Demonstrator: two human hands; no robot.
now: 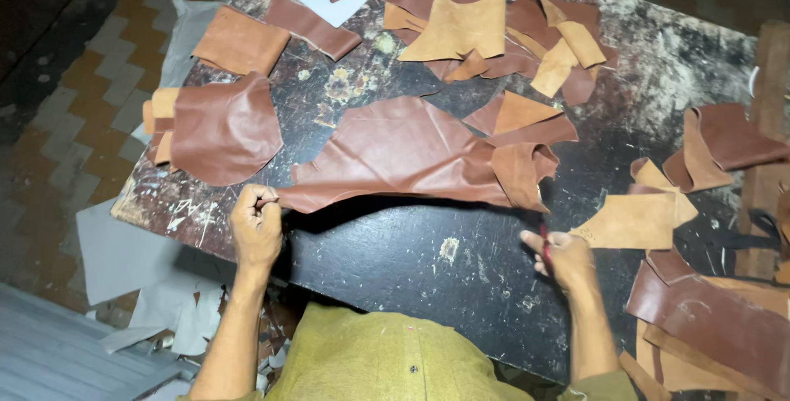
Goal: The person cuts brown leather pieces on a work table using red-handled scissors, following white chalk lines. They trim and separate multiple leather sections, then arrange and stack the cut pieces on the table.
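Two hands work over a dark, scuffed counter (428,244). Left hand (256,224) is closed, fingers pinching the near-left edge of a large brown leather sheet (395,150) lying at the counter's middle. Right hand (564,257) is curled around a thin red tool (543,240), just below the sheet's folded right corner; whether it touches the sheet cannot be told. Tan and brown leather scraps (485,34) lie beyond the sheet, a rounded brown piece (222,129) to its left, stacked pieces (708,319) to its lower right.
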